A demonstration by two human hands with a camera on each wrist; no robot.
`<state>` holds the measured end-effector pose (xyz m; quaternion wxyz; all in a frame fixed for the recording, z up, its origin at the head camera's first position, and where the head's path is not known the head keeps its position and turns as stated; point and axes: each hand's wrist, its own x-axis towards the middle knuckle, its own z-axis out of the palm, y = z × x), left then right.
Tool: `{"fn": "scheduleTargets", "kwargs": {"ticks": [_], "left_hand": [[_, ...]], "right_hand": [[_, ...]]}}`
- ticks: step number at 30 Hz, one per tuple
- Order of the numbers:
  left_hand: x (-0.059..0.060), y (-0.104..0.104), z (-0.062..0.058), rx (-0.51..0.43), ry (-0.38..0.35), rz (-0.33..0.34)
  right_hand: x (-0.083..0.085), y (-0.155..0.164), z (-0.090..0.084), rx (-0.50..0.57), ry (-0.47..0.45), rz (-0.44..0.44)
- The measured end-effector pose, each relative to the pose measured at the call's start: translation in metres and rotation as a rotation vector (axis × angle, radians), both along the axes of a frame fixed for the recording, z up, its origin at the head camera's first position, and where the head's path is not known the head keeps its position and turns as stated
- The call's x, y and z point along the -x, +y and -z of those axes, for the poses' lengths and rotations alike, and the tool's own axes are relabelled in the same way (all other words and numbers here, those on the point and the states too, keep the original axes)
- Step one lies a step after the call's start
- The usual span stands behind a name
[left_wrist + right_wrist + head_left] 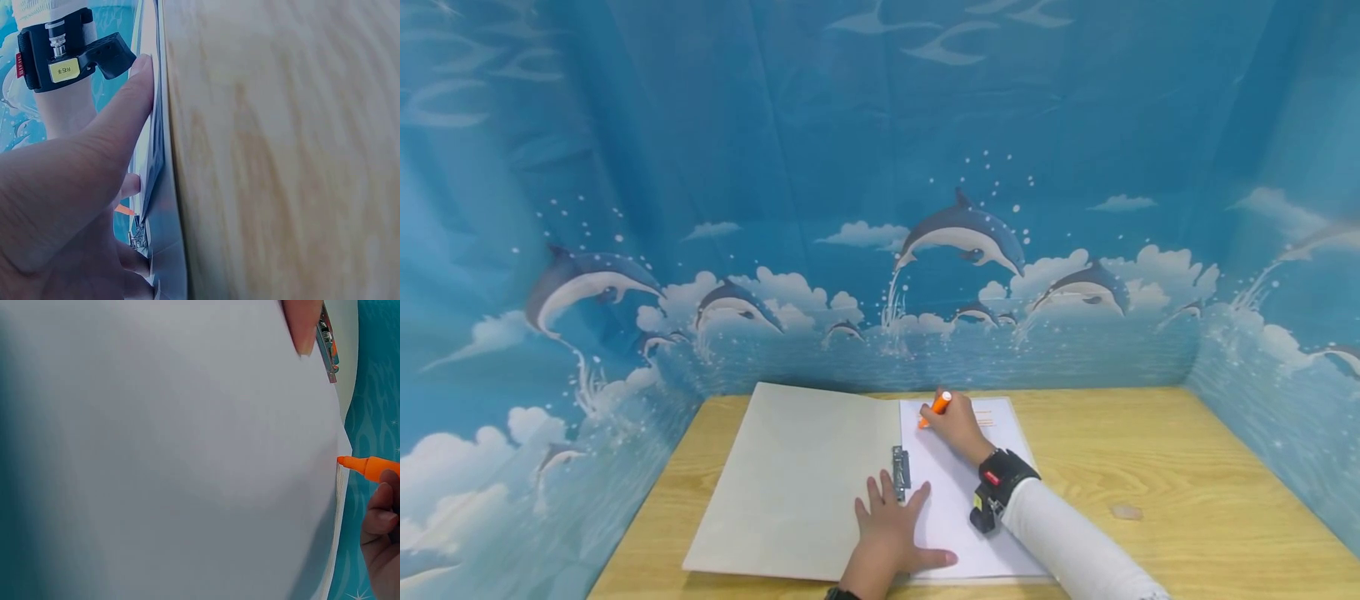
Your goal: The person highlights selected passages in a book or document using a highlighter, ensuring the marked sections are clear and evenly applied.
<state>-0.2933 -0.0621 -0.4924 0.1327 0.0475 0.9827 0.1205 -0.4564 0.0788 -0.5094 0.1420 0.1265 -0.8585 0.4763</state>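
The wooden table (1150, 467) carries an open folder (790, 479) just before the dolphin backdrop (880, 208). On the folder's right half lies a white sheet (951, 500), beside the metal clip (900, 471) at the spine. The left hand (891, 533) presses flat on the sheet's near edge, fingers spread. The right hand (957, 429) pinches an orange marker (936, 407), its tip touching the sheet's far end.

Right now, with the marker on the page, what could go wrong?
The sheet may shift: only the left hand presses it flat beside the clip. The orange marker, held by the right hand, works near the paper's top edge and could run off. The right sleeve might smear fresh ink.
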Motion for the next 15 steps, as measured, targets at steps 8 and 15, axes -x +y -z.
{"fn": "scheduleTargets", "kwargs": {"ticks": [8, 15], "left_hand": [[0.0015, -0.0009, 0.0035, -0.011, -0.001, 0.003], [0.0021, -0.0013, 0.0065, -0.010, 0.010, 0.007]], "right_hand": [[-0.0009, 0.0005, 0.0015, 0.030, -0.028, 0.000], [-0.0003, 0.0040, 0.0045, 0.052, -0.028, 0.006]]}}
